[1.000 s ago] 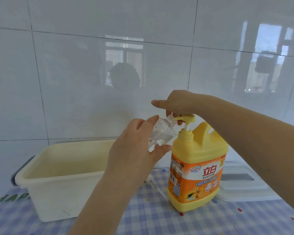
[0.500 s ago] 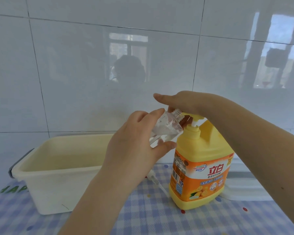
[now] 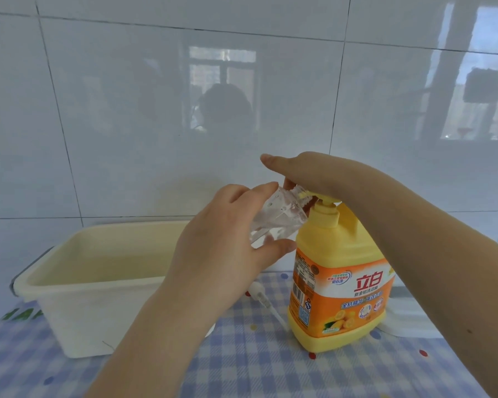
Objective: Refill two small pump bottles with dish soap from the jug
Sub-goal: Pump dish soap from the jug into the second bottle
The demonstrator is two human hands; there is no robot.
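pressing jug (image 3: 338,285) pump lower than before, right hand (image 3: 305,170) flat, left hand (image 3: 227,237) gripping tilted clear bottle (image 3: 273,219)

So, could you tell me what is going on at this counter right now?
A person is refilling a small clear bottle from a yellow dish soap jug. The left hand holds the bottle tilted, its open neck at the jug's pump spout, while the right hand presses flat on the pump head. A detached white pump lies on the checked cloth, beside a cream tub.
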